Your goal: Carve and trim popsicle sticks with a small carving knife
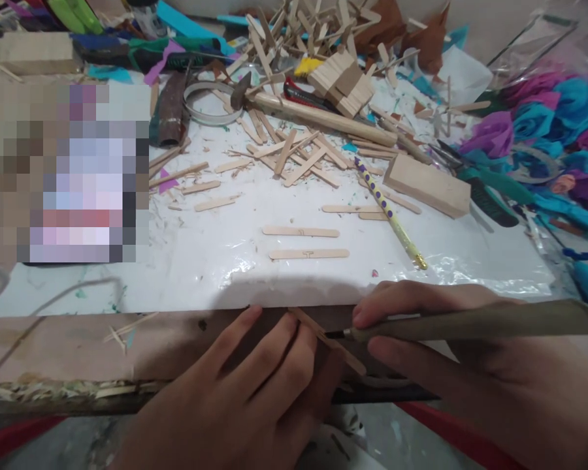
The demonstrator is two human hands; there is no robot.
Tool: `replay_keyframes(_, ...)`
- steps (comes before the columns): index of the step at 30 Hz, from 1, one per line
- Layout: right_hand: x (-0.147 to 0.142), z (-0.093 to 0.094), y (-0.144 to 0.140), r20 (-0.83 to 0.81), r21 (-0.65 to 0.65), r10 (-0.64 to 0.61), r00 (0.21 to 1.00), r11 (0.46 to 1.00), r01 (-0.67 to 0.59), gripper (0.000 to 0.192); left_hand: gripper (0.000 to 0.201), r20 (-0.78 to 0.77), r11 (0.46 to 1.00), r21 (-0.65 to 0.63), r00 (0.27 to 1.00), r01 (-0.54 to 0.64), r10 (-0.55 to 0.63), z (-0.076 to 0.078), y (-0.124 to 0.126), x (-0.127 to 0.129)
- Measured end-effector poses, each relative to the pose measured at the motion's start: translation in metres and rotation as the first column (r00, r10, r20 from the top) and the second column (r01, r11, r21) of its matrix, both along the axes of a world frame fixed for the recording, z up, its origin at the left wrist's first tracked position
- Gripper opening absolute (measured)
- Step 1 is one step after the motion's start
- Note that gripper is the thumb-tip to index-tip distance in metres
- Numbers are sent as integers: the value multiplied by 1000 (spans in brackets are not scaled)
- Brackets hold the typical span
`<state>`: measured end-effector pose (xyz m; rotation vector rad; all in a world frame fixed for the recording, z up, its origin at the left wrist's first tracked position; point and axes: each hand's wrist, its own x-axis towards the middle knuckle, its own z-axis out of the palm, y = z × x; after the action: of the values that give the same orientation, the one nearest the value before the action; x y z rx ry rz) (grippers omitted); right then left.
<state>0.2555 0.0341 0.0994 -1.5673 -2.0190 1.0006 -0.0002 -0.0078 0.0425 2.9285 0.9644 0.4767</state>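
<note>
At the near edge of the table, a popsicle stick [355,361] lies slanted under my left hand [255,385]. My left fingertips press on it, with the thumb partly hidden below. My right hand [451,352] grips a carving tool [470,324] by its thick wooden handle, and the thin dark tip touches the middle of the stick or is very close to it. Just beyond, two popsicle sticks lie side by side on the white sheet: an upper one [318,232] and a lower one [330,254], both with small pencil marks near their middles.
A spotted pencil [399,232] and a wooden block [428,185] lie at the right. Further back are a hammer [318,116], a roll of tape [213,119], loose sticks [313,163] and crepe-paper flowers [534,121]. A blurred-out phone-like object [78,196] stands left.
</note>
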Motion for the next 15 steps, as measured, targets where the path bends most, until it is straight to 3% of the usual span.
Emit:
replay_keyframes(5,1,-4,0,-27,12,27,999,1000,-27,13,43,17,1000,-18,1000,4,-4,-1,0,0)
replay_keyframes(15,1,-9,2,43,146,141,989,979,-146,16,46,33,999,-34,999,-14,15,2,-1,0)
